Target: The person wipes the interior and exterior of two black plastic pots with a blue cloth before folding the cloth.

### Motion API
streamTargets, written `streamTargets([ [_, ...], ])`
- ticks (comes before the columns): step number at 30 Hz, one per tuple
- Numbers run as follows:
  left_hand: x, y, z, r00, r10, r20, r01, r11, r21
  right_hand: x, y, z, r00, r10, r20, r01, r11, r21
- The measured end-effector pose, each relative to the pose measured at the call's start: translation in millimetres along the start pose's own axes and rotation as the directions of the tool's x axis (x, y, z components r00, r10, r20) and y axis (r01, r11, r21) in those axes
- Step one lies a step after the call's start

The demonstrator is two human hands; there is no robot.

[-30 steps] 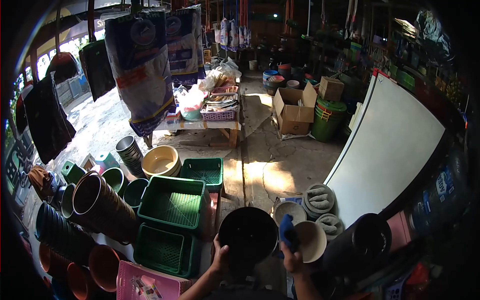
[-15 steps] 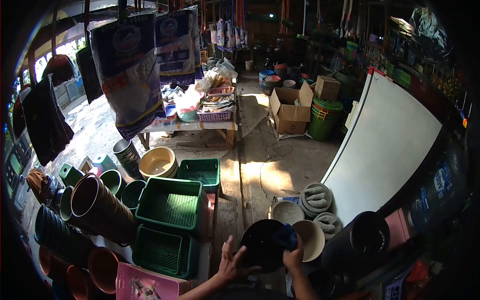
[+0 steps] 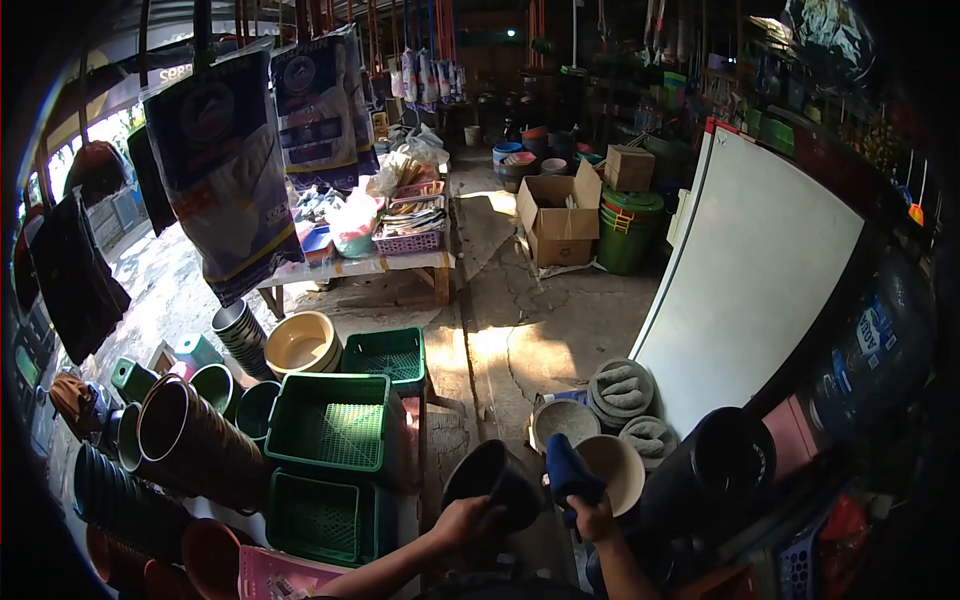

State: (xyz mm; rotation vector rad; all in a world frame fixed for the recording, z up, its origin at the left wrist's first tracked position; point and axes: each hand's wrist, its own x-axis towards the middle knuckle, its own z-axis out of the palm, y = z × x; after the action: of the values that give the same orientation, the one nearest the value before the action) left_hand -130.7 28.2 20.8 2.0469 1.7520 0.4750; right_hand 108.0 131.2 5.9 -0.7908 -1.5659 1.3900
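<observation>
My left hand [image 3: 468,520] is closed on the near side of a black bucket [image 3: 470,468], which tilts with its mouth facing up and away. Its fingertips are partly lost in the dark. Held up just right of the bucket, a bunched blue cloth [image 3: 573,464] is in my right hand [image 3: 594,518], its fingers wrapped round the lower end. Behind the cloth is a cream basin [image 3: 622,478], with a grey stone mortar [image 3: 566,428] close by. More grey stone bowls [image 3: 621,388] with pestle-like pieces in them sit farther back.
Green baskets [image 3: 330,385], a pink basket [image 3: 285,574] and stacked pots [image 3: 170,425] crowd the left. A white board [image 3: 745,290] leans at right beside a large black bin [image 3: 735,455]. Packaged goods [image 3: 220,170] hang upper left. A cardboard box [image 3: 560,225] stands on the floor ahead.
The blue cloth has come out from over the bucket's mouth and risen to its right. My left hand, formerly spread, now grips the bucket, which has tilted. The view has shifted slightly.
</observation>
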Motion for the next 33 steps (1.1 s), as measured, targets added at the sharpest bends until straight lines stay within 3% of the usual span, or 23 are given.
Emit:
streamTargets([
  [1,3,0,3,0.979,-0.157,-0.133,0.094,0.917,-0.388,3,-33,12,0.994,-0.028,0.108,0.024,0.999,0.037],
  [2,8,-3,6,0.918,-0.347,-0.193,0.107,0.683,-0.723,1,-40,16,0.962,-0.139,0.237,0.19,0.96,-0.207],
  [3,12,-21,25,0.905,-0.366,-0.215,0.082,0.647,-0.758,1,-45,21,0.9,-0.207,0.384,0.368,0.834,-0.412],
  [4,14,-21,26,0.906,-0.364,-0.215,0.08,0.647,-0.758,-1,-52,31,0.9,-0.207,0.382,0.367,0.833,-0.414],
  [6,16,-18,30,0.885,-0.444,-0.142,-0.017,0.275,-0.961,-6,-64,53,0.735,-0.013,0.678,0.626,0.396,-0.672],
  [8,15,-15,30,0.882,-0.443,-0.163,-0.016,0.317,-0.948,-5,-47,59,0.727,-0.015,0.687,0.638,0.387,-0.666],
  [11,11,-6,29,0.856,-0.511,-0.072,0.006,0.15,-0.989,8,-54,62,0.731,0.009,0.682,0.639,0.341,-0.689],
  [13,5,-23,48,0.957,-0.24,-0.165,-0.099,0.265,-0.959,22,-62,61,0.745,0.042,0.665,0.624,0.305,-0.719],
  [15,-2,-17,38,0.964,-0.247,-0.093,-0.011,0.314,-0.949,42,-51,55,0.845,-0.103,0.524,0.486,0.556,-0.674],
  [16,-4,-10,27,0.967,-0.256,-0.023,0.075,0.367,-0.927,53,-48,49,0.847,-0.102,0.522,0.484,0.557,-0.675],
  [17,-6,-5,19,0.966,-0.256,-0.02,0.078,0.365,-0.928,65,-43,38,0.868,0.118,0.483,0.175,0.836,-0.52],
  [18,-8,0,13,0.956,-0.292,-0.04,0.038,0.26,-0.965,74,-33,25,0.801,0.333,0.497,-0.2,0.932,-0.303],
  [20,-15,-17,14,0.933,-0.356,-0.057,-0.011,0.129,-0.992,85,22,-5,0.762,0.421,0.492,-0.427,0.898,-0.108],
  [21,-14,-9,3,0.91,-0.411,-0.045,-0.074,-0.054,-0.996,85,21,-9,0.726,0.495,0.476,-0.631,0.755,0.176],
  [22,-10,-1,-11,0.886,-0.463,-0.025,-0.146,-0.229,-0.963,84,19,-5,0.727,0.494,0.478,-0.631,0.756,0.178],
  [24,-2,2,-28,0.9,-0.436,0.016,-0.202,-0.448,-0.871,86,15,8,0.73,0.344,0.591,-0.682,0.428,0.593],
  [26,8,0,-33,0.901,-0.433,-0.041,-0.277,-0.499,-0.821,73,59,24,0.807,0.27,0.524,-0.589,0.422,0.689],
  [27,11,-5,-32,0.899,-0.436,-0.047,-0.285,-0.499,-0.819,64,96,38,0.943,0.289,0.168,-0.331,0.739,0.587],
  [28,14,-11,-30,0.958,-0.273,-0.093,-0.268,-0.724,-0.636,59,115,51,0.97,0.154,-0.188,-0.089,0.946,0.312],
  [29,15,-15,-28,0.976,-0.116,-0.184,-0.184,-0.891,-0.416,41,69,61,0.977,-0.016,-0.214,0.009,0.999,-0.035],
  [30,17,-15,-29,0.975,-0.121,-0.186,-0.189,-0.891,-0.413,35,50,76,0.978,-0.015,-0.208,0.008,0.999,-0.036],
  [32,21,-14,-34,0.973,-0.071,-0.222,-0.157,-0.903,-0.399,27,26,99,0.852,-0.424,-0.306,0.378,0.904,-0.2],
  [33,22,-13,-35,0.972,-0.07,-0.222,-0.156,-0.904,-0.398,23,8,100,0.852,-0.424,-0.306,0.378,0.904,-0.202],
])
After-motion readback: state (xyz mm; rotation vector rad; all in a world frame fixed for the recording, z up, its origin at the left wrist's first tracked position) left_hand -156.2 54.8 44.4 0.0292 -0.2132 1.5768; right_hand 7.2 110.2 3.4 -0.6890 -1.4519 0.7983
